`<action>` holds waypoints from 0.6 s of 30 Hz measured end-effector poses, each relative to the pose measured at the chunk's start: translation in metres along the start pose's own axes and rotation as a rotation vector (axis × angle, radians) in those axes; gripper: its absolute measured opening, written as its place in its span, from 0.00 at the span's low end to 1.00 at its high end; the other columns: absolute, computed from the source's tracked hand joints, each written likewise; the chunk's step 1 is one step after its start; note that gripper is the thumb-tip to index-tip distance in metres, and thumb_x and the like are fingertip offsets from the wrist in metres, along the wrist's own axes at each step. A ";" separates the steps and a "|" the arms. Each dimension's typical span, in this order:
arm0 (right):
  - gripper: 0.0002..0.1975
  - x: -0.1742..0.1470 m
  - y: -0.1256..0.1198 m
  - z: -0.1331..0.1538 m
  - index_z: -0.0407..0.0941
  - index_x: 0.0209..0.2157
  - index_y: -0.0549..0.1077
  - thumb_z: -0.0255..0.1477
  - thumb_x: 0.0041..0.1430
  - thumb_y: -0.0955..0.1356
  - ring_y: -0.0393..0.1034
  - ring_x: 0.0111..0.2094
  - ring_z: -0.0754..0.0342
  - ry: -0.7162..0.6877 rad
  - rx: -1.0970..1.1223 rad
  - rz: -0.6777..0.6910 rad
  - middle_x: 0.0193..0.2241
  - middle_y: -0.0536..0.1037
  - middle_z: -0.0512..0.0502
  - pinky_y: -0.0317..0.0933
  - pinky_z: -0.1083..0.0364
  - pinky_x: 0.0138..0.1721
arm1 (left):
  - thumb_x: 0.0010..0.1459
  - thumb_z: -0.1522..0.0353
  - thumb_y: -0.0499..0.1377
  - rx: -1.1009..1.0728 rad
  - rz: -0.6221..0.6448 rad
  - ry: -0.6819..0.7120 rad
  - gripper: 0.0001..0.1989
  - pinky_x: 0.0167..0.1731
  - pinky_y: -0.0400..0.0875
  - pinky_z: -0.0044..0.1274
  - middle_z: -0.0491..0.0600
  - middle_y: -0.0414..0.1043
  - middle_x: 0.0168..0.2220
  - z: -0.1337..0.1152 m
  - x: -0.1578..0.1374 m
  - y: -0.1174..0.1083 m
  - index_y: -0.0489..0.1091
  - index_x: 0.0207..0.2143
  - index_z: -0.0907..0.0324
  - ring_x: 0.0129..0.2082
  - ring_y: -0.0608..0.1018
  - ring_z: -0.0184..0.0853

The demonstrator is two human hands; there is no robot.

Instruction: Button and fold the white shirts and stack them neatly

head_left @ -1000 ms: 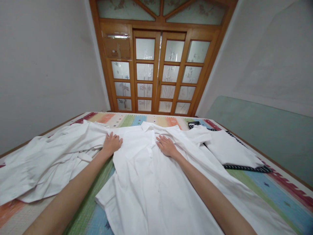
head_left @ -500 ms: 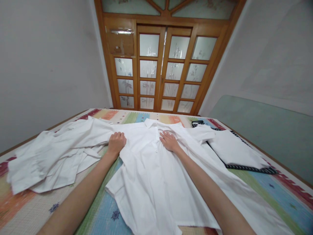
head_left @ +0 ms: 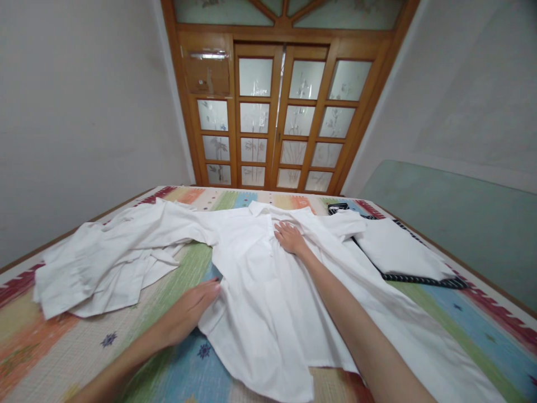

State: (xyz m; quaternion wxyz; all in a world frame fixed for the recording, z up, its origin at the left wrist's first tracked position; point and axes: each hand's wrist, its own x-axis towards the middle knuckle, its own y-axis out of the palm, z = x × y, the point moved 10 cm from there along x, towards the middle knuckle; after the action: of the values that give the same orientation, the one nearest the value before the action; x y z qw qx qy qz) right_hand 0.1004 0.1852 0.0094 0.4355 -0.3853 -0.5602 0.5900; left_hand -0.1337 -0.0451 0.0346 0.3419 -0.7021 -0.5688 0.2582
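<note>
A white button-up shirt (head_left: 260, 302) lies spread across the bed, collar at the far end. My right hand (head_left: 290, 237) rests flat on its upper front near the button placket, fingers spread. At the shirt's left side edge is my left hand (head_left: 195, 309), slightly blurred, fingers stretched out and their tips touching the fabric; its thumb is hard to make out. More white cloth (head_left: 109, 257) lies crumpled on the left, running into the shirt's left shoulder.
On the right, folded white clothing (head_left: 403, 246) sits on a dark striped cloth (head_left: 428, 280). A striped, multicoloured bedspread (head_left: 142, 336) covers the bed. Beyond stand wooden doors with glass panes (head_left: 255, 117); a pale green board (head_left: 453, 218) leans along the right wall.
My left hand has let go of the fabric near the left shoulder and moved down to the shirt's side edge. My right hand stays in place on the shirt.
</note>
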 end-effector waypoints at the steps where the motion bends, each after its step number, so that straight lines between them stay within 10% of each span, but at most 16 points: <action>1: 0.28 0.000 0.000 0.000 0.48 0.68 0.51 0.39 0.70 0.49 0.41 0.69 0.47 0.002 0.001 -0.002 0.69 0.48 0.46 0.38 0.44 0.65 | 0.65 0.55 0.45 -0.072 0.013 -0.013 0.23 0.49 0.69 0.31 0.52 0.77 0.47 -0.005 -0.008 0.000 0.73 0.44 0.57 0.48 0.76 0.40; 8: 0.28 -0.002 -0.002 0.000 0.47 0.68 0.52 0.39 0.70 0.49 0.41 0.69 0.46 0.003 0.015 -0.008 0.69 0.48 0.45 0.39 0.43 0.65 | 0.54 0.53 0.56 -0.197 -0.008 -0.208 0.17 0.17 0.65 0.20 0.44 0.67 0.22 0.001 -0.031 0.001 0.68 0.30 0.58 0.21 0.71 0.31; 18: 0.28 -0.003 -0.003 0.001 0.47 0.68 0.52 0.38 0.70 0.50 0.41 0.69 0.46 0.003 0.028 -0.011 0.69 0.48 0.45 0.40 0.43 0.65 | 0.37 0.40 0.59 -0.395 -0.069 -0.570 0.29 0.09 0.59 0.19 0.39 0.59 0.13 0.060 -0.095 -0.018 0.62 0.22 0.56 0.10 0.60 0.26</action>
State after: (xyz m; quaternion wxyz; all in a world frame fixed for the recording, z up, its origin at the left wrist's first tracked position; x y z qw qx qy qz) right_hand 0.1012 0.1818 0.0126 0.4450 -0.3772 -0.5533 0.5947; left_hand -0.2103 -0.1242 0.0083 0.0353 -0.6348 -0.7037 0.3172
